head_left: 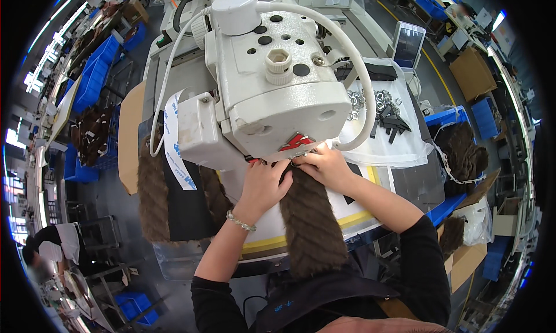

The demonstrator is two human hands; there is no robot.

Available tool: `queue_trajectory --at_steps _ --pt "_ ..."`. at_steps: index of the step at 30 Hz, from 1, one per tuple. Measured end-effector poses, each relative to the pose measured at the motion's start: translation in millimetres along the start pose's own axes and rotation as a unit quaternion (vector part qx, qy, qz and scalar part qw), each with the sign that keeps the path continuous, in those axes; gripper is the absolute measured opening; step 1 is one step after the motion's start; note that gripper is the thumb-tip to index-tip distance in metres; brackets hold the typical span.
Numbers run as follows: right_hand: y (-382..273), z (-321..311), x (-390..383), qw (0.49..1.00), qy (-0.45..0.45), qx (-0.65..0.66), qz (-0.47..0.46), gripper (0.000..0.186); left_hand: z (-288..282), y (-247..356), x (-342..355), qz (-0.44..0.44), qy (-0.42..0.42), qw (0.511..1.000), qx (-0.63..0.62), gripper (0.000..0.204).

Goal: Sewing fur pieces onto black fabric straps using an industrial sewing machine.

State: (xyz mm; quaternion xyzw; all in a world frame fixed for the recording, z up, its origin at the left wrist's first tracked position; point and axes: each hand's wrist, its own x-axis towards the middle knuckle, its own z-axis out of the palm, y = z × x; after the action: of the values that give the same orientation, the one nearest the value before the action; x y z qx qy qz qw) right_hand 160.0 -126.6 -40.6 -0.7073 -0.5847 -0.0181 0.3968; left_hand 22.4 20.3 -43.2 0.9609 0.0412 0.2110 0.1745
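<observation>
Closest to me, the brown fur strip (pixel 310 220) runs from my lap up across the white table (pixel 263 231) and in under the head of the sewing machine (pixel 272 78), laid lengthwise so its far end sits where the needle must be, though the head hides that spot from me. My left hand (pixel 263 182) lies palm down on the left edge of the strip, fingers flattened and spread forward, pressing the pile to the table rather than clutching it; the wrist, with its bead bracelet (pixel 240 222), is bent slightly up. My right hand (pixel 325 166) comes in from the other side with the forearm slanting across the table; its fingers curl down at the strip's far end, seemingly pinching the edge there, but the fingertips are tucked under the machine and I cannot tell the grip for sure. Both hands nearly meet at the strip.

Left of my left hand, more fur strips (pixel 153 188) hang over a dark panel. Beyond my right hand, a clear bag (pixel 385 150) holds metal rings (pixel 379 101) and small black tabs (pixel 394 124), kept within reach. Farther right, a blue bin (pixel 454 136) carries more fur.
</observation>
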Motion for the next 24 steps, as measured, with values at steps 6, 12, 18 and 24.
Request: queue_trajectory --at_steps 6,12,18,24 --pt "-1 -2 -2 0.999 -0.002 -0.033 -0.043 0.018 4 9 0 0.002 0.018 0.998 0.065 0.023" --pt "8 6 -1 0.973 0.006 -0.129 -0.191 0.023 3 8 1 -0.014 0.000 0.998 0.060 0.020" --pt "5 7 -2 0.974 0.044 -0.183 -0.123 0.012 4 3 -2 0.008 0.036 0.999 0.032 0.025" --pt "5 9 -3 0.993 0.044 -0.108 -0.014 0.014 1 3 -3 0.008 0.029 0.999 0.034 0.028"
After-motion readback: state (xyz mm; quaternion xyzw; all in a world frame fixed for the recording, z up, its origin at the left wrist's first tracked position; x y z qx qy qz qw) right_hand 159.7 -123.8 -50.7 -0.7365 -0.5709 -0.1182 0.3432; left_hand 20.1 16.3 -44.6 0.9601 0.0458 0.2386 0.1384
